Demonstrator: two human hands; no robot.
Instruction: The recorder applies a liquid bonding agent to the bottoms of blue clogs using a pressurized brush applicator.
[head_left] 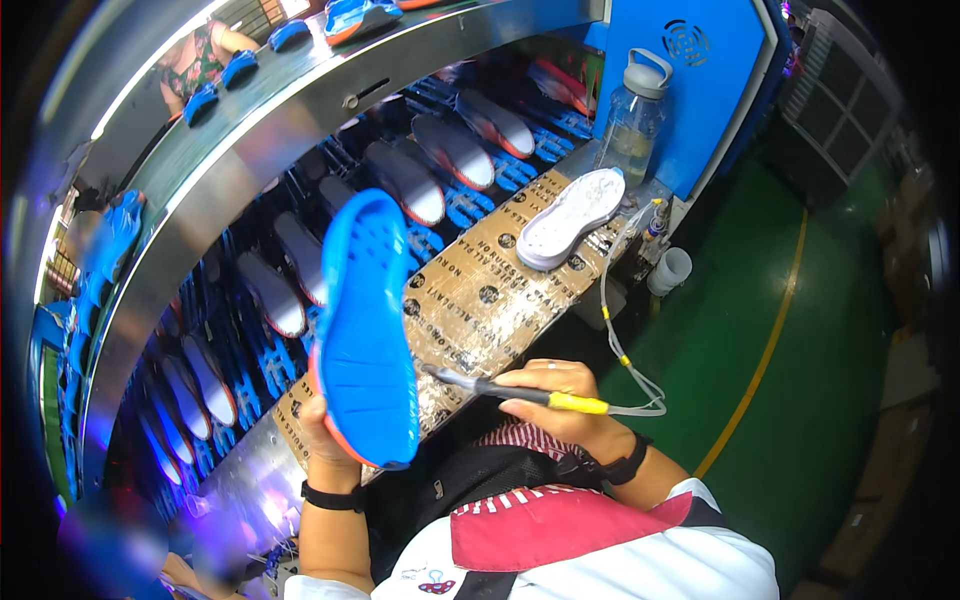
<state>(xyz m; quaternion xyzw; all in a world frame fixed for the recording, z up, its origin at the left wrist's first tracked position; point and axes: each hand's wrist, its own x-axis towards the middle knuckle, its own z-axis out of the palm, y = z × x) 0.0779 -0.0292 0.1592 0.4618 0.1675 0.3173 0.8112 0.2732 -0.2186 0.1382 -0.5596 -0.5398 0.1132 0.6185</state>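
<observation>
My left hand (322,435) grips a blue shoe sole (368,330) with an orange edge near its heel end. The sole is held upright above a bench, its hollow inner side showing. In my right hand (565,395) is a pen-shaped tool (520,393), black with a yellow rear part and a thin clear hose (655,395) trailing from it. Its tip points left, close to the right edge of the sole; whether it touches cannot be made out. A white shoe sole (570,218) lies on the taped brown work board (480,300) beyond my hands.
Racks of dark and blue soles (430,165) fill the space behind the board. Above them curves a metal-edged conveyor (240,120) with blue soles. A clear water bottle (630,125) stands by a blue cabinet (690,90). A white cup (670,270) sits at the board's right end.
</observation>
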